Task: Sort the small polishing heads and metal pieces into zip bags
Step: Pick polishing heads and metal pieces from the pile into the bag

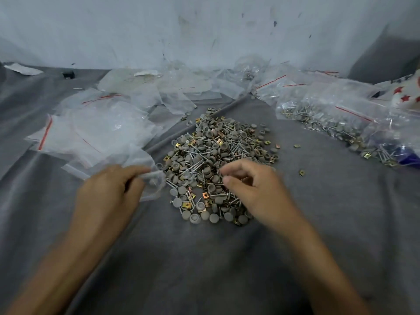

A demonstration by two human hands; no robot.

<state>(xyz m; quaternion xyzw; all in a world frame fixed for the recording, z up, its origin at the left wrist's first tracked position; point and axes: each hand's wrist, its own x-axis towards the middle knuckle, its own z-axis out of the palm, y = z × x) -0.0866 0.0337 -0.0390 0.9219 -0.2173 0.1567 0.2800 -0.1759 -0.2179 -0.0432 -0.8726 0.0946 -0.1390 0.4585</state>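
A heap (218, 160) of small grey polishing heads, silver pins and gold square metal clips lies on the grey cloth in the middle. My left hand (111, 189) pinches the edge of a clear zip bag (152, 183) at the heap's left side; a few grey pieces show inside it. My right hand (247, 185) hovers over the heap's near right part with fingers curled and fingertips close together. It is blurred, and I cannot tell whether it holds a piece.
Empty clear zip bags (95, 128) with red strips lie spread at the left and back. Filled bags (341, 114) of the same parts sit at the right. A star-patterned fabric (406, 92) is at the far right. Stray gold clips (301, 172) lie right of the heap.
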